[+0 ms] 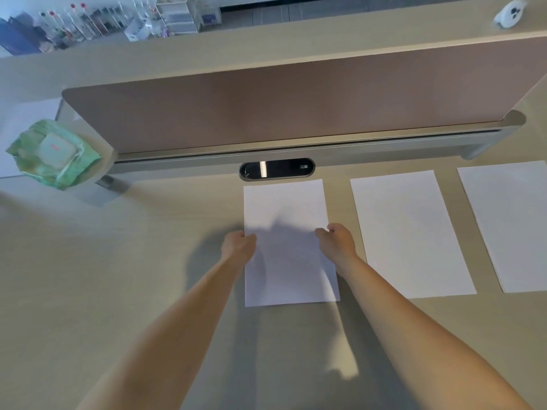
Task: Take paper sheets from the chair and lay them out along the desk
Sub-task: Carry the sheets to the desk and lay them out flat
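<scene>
The desk (118, 276) looks partly filled: the far sheet (509, 223) and next sheet (411, 232) lie flat at right, and the third sheet (287, 208) rests just left of them, its side edges pinched by the left hand (239, 242) and right hand (337, 239), with the chair unseen.

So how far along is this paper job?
Done: a middle sheet and a far-right sheet lie flat on the desk. In hand: the left hand and right hand pinch the side edges of a third sheet, lined up beside those two. Left: open desk shows to its left. The chair is out of view, so I cannot tell how many sheets remain.
</scene>
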Action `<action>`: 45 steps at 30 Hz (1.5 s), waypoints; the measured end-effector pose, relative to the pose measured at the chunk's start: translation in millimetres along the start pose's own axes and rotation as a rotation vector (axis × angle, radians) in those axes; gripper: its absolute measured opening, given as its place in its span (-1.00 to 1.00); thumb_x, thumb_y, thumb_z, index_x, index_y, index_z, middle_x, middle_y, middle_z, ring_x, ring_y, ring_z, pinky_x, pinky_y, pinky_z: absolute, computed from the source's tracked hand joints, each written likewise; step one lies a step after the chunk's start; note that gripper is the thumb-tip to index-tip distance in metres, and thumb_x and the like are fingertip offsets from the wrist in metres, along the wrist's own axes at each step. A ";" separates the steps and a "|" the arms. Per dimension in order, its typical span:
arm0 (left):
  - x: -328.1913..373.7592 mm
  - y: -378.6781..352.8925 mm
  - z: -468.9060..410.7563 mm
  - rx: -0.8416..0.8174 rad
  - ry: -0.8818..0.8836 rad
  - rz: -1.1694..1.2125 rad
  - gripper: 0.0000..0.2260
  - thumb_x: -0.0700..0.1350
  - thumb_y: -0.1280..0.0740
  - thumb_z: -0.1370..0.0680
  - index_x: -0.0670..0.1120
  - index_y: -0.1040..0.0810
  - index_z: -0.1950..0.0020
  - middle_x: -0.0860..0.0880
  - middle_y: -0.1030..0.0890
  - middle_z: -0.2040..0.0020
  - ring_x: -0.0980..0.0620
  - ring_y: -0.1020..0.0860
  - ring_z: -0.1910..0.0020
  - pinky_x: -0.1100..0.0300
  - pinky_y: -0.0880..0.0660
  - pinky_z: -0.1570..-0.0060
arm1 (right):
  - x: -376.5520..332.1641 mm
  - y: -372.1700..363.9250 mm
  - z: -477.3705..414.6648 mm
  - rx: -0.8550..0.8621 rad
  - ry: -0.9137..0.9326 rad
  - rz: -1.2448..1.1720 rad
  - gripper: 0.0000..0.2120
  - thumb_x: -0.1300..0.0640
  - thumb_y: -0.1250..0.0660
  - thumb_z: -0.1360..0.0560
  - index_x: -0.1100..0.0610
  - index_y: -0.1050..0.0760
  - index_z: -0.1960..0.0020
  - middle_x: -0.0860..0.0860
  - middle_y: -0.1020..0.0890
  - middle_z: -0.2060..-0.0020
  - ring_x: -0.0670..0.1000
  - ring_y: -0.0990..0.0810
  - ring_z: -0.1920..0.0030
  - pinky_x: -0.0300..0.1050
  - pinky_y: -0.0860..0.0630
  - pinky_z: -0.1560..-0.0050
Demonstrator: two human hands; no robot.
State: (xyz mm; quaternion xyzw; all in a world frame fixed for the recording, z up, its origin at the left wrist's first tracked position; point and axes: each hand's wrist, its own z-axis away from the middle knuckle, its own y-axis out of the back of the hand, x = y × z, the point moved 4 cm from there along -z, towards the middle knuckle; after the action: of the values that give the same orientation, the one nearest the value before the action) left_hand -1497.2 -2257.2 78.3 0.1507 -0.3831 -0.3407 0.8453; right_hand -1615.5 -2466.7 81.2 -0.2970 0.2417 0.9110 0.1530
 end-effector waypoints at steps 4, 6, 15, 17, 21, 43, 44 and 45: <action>-4.6 0.8 -2.1 0.008 -0.005 0.007 -0.81 -0.22 -0.23 -0.47 -0.06 -0.40 0.35 -0.02 -0.35 0.41 -0.02 -0.28 0.37 0.19 -0.19 0.34 | 4.5 2.1 -4.3 -0.008 -0.052 -0.081 -0.78 0.10 -0.28 -0.54 0.13 -0.34 0.23 -0.02 -0.33 0.27 0.03 -0.30 0.27 -0.12 -0.30 0.20; -9.3 1.2 -1.9 -0.006 0.011 0.052 -0.85 -0.21 -0.26 -0.48 -0.12 -0.58 0.25 -0.03 -0.44 0.36 -0.01 -0.35 0.34 0.17 -0.28 0.31 | 7.0 2.3 -1.8 -0.074 -0.082 -0.127 -0.83 0.08 -0.32 -0.57 0.19 -0.46 0.05 0.02 -0.47 0.16 0.07 -0.44 0.12 -0.02 -0.45 0.00; 33.2 38.5 44.2 0.204 -0.445 0.289 -0.62 -0.26 -0.27 -0.59 0.00 -0.20 0.33 0.08 -0.19 0.43 0.17 -0.15 0.45 0.17 -0.13 0.41 | -42.2 27.4 34.8 0.002 0.336 -0.397 -0.79 0.14 -0.39 -0.53 0.32 -0.53 0.06 0.11 -0.58 0.20 0.05 -0.51 0.18 -0.08 -0.43 0.13; 41.1 46.8 63.3 0.306 -0.534 0.369 -0.65 -0.30 -0.24 -0.61 -0.01 -0.23 0.29 0.07 -0.22 0.40 0.19 -0.20 0.47 0.28 -0.16 0.43 | -58.3 34.4 51.5 -0.026 0.466 -0.493 -0.89 0.20 -0.45 -0.50 0.25 -0.58 0.07 0.08 -0.64 0.17 0.05 -0.59 0.16 -0.04 -0.52 0.10; 45.3 41.7 76.6 0.224 -0.570 0.464 -0.90 -0.24 -0.35 -0.51 -0.17 -0.48 0.00 0.07 -0.54 0.24 0.30 -0.50 0.31 0.37 -0.41 0.27 | -67.1 29.9 67.8 -0.100 0.543 -0.454 -0.72 0.27 -0.50 -0.44 -0.05 -0.59 -0.03 -0.08 -0.69 0.06 -0.13 -0.68 0.05 -0.19 -0.62 0.01; 33.4 21.8 -6.4 -0.164 -0.209 0.214 -0.84 -0.14 -0.60 -0.37 -0.08 -0.64 0.23 0.04 -0.63 0.32 0.09 -0.56 0.31 0.20 -0.44 0.28 | -32.0 24.5 23.9 -0.026 0.379 -0.112 -0.76 0.07 -0.29 -0.61 0.16 -0.45 0.18 -0.07 -0.49 0.32 -0.11 -0.43 0.32 -0.29 -0.34 0.27; 30.5 17.8 -11.3 -0.155 -0.168 0.152 -0.80 -0.08 -0.62 -0.33 -0.08 -0.62 0.25 -0.01 -0.61 0.30 0.03 -0.54 0.28 0.18 -0.42 0.26 | -23.4 19.3 17.0 -0.037 0.302 -0.118 -0.74 0.09 -0.29 -0.60 0.15 -0.38 0.23 -0.04 -0.45 0.35 -0.06 -0.39 0.33 -0.26 -0.31 0.29; 28.1 13.0 -15.6 -0.145 -0.141 0.084 -0.78 -0.07 -0.61 -0.35 -0.09 -0.61 0.24 -0.02 -0.58 0.29 0.01 -0.53 0.29 0.18 -0.40 0.27 | -15.6 14.8 8.8 -0.037 0.221 -0.126 -0.72 0.10 -0.30 -0.58 0.15 -0.33 0.24 0.02 -0.38 0.35 0.01 -0.33 0.33 -0.19 -0.26 0.29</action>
State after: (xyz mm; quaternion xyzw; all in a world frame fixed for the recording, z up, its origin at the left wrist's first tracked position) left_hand -1466.1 -2267.3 90.0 0.0486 -0.4220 -0.3416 0.8384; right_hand -1613.7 -2476.6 102.1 -0.4130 0.2210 0.8656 0.1770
